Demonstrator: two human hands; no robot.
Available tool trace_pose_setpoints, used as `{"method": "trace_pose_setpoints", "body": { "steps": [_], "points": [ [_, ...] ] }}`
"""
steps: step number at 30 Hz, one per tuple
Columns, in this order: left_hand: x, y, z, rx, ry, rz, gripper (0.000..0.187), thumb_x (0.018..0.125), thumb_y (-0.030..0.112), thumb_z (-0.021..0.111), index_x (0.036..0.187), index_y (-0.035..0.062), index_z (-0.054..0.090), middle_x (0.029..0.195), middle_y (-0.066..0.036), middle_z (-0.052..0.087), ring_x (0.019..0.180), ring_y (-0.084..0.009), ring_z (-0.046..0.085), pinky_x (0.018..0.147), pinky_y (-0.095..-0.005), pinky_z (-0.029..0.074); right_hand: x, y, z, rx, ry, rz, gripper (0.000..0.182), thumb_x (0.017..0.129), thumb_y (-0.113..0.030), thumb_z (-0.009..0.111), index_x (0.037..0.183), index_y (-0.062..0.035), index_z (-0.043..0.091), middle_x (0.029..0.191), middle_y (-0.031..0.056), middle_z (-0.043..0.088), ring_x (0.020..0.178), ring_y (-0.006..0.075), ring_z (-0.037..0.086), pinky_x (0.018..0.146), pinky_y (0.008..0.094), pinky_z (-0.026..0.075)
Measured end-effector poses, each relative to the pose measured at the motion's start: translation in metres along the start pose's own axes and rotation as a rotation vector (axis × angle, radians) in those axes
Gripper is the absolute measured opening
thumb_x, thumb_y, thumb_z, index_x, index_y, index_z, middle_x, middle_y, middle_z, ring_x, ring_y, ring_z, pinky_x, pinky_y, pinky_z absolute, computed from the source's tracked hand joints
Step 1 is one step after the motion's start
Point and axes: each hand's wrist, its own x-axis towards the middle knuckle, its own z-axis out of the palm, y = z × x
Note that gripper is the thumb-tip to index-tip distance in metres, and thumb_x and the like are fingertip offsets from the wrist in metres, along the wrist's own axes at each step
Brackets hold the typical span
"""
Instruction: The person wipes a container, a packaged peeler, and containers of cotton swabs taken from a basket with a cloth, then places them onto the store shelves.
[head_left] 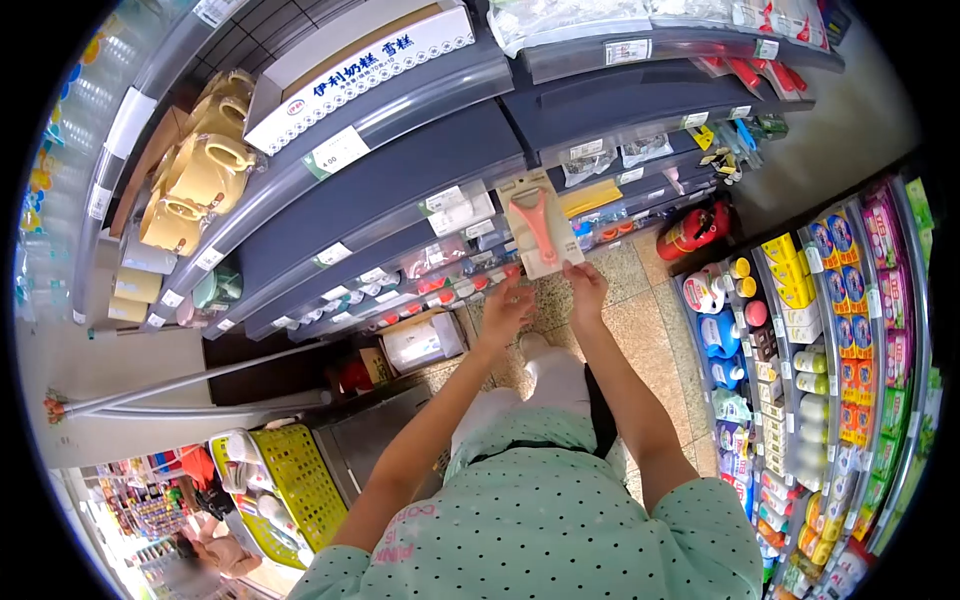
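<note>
A coral-pink peeler (541, 232) on a beige backing card (518, 200) is held upright in front of the shelves. My right hand (587, 292) pinches the card at its lower right corner. Just left of the card's lower edge is my left hand (508, 312), with its fingers loosely bent and apart and nothing visible in them. Behind the card, the lower shelves carry small packaged goods and price tags.
Dark shelving holds yellow mugs (205, 170) and a white carton (360, 75). Household goods fill the right-hand shelves, near a red fire extinguisher (692, 232). A yellow-green basket (298, 490) stands lower left, with white poles (200, 385) above it. Another person (225, 550) is farther off.
</note>
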Motion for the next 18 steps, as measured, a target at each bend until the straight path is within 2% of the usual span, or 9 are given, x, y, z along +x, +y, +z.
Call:
{"method": "trace_pose_setpoints", "body": {
  "steps": [1, 4, 8, 9, 12, 15, 18],
  "points": [
    [-0.001, -0.002, -0.002, 0.006, 0.005, -0.002, 0.056, 0.098, 0.017, 0.063, 0.148, 0.0073, 0.042, 0.127, -0.008, 0.065, 0.097, -0.0178, 0.069, 0.079, -0.0310, 0.054, 0.013, 0.008, 0.000, -0.067, 0.007, 0.008, 0.006, 0.086, -0.002, 0.075, 0.090, 0.0010, 0.072, 0.084, 0.0010, 0.069, 0.076, 0.0085, 0.061, 0.071, 0.0225, 0.047],
    [-0.007, -0.006, -0.010, 0.025, 0.029, -0.019, 0.054, 0.098, 0.016, 0.062, 0.148, 0.0075, 0.043, 0.127, -0.007, 0.066, 0.097, -0.0170, 0.069, 0.079, -0.0302, 0.053, 0.038, 0.028, 0.007, -0.010, 0.011, -0.013, 0.006, 0.086, -0.001, 0.075, 0.090, 0.0013, 0.072, 0.082, 0.0011, 0.068, 0.076, 0.0082, 0.060, 0.070, 0.0224, 0.047],
    [-0.012, -0.015, -0.019, 0.007, 0.052, -0.053, 0.051, 0.099, 0.015, 0.060, 0.147, 0.0080, 0.045, 0.126, -0.007, 0.067, 0.097, -0.0162, 0.069, 0.080, -0.0294, 0.053, 0.082, 0.067, 0.012, 0.043, 0.015, 0.006, 0.011, 0.084, -0.004, 0.078, 0.082, 0.0002, 0.068, 0.082, 0.0019, 0.067, 0.075, 0.0100, 0.059, 0.068, 0.0235, 0.046],
    [-0.014, -0.016, -0.020, 0.001, 0.054, -0.044, 0.051, 0.099, 0.015, 0.060, 0.147, 0.0080, 0.045, 0.126, -0.007, 0.067, 0.098, -0.0162, 0.069, 0.080, -0.0293, 0.053, 0.088, 0.067, 0.019, -0.016, 0.075, 0.060, 0.016, 0.083, -0.005, 0.081, 0.081, -0.0004, 0.065, 0.082, 0.0034, 0.069, 0.073, 0.0119, 0.060, 0.068, 0.0250, 0.048],
    [-0.018, -0.014, -0.021, 0.001, 0.071, -0.021, 0.050, 0.099, 0.015, 0.059, 0.147, 0.0083, 0.045, 0.126, -0.007, 0.067, 0.098, -0.0161, 0.069, 0.081, -0.0291, 0.053, 0.107, 0.072, 0.033, -0.232, 0.077, 0.032, 0.019, 0.082, -0.006, 0.083, 0.083, -0.0001, 0.065, 0.080, 0.0047, 0.070, 0.071, 0.0143, 0.064, 0.067, 0.0258, 0.050],
    [-0.025, -0.011, -0.023, 0.025, 0.094, -0.019, 0.050, 0.099, 0.015, 0.059, 0.147, 0.0088, 0.046, 0.126, -0.007, 0.067, 0.098, -0.0158, 0.069, 0.081, -0.0291, 0.053, 0.105, 0.075, 0.050, 0.086, 0.066, -0.077, 0.018, 0.083, -0.007, 0.081, 0.081, 0.0012, 0.065, 0.077, 0.0059, 0.070, 0.069, 0.0162, 0.067, 0.067, 0.0256, 0.052],
    [-0.029, -0.007, -0.027, 0.023, 0.106, -0.024, 0.048, 0.099, 0.014, 0.059, 0.146, 0.0101, 0.047, 0.125, -0.007, 0.067, 0.099, -0.0153, 0.069, 0.081, -0.0290, 0.053, 0.109, 0.074, 0.059, -0.039, 0.102, -0.018, 0.017, 0.085, -0.006, 0.078, 0.080, 0.0023, 0.065, 0.076, 0.0068, 0.070, 0.069, 0.0174, 0.069, 0.068, 0.0253, 0.053]
  ]
}}
